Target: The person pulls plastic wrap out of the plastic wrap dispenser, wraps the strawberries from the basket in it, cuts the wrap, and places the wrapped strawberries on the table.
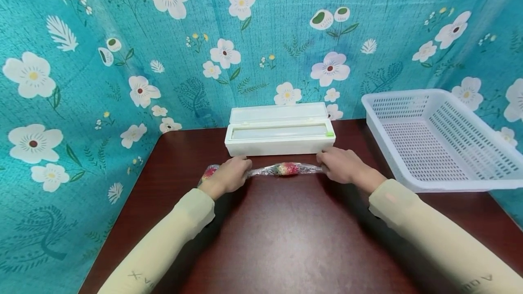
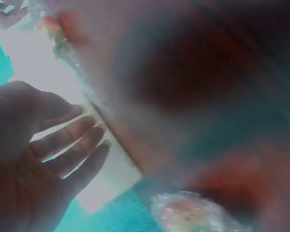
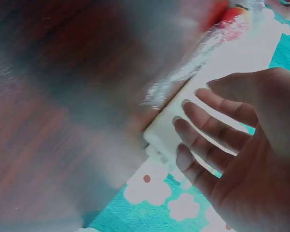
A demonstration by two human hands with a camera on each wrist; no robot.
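Note:
A small red and yellowish-green piece [image 1: 288, 169] lies on the table, wrapped in clear plastic film [image 1: 265, 170] gathered narrow on both sides. At the film's left end is my left hand [image 1: 233, 173], fingers loosely extended, thumb tip close to the index finger. Beyond the right end is my right hand [image 1: 342, 165]; in the right wrist view its fingers are spread and gently bent, and the frayed film end [image 3: 157, 94] shows apart from the fingertips. A second film-wrapped piece [image 2: 186, 212] with red on it sits beside my left wrist.
Behind the hands stands a long white film dispenser box [image 1: 279, 145] with its lid [image 1: 282, 112] raised and a green slider [image 1: 329, 134] at its right. A white perforated basket [image 1: 392, 167] occupies the table's right side. Flowered teal cloth [image 1: 253, 58] hangs at the back.

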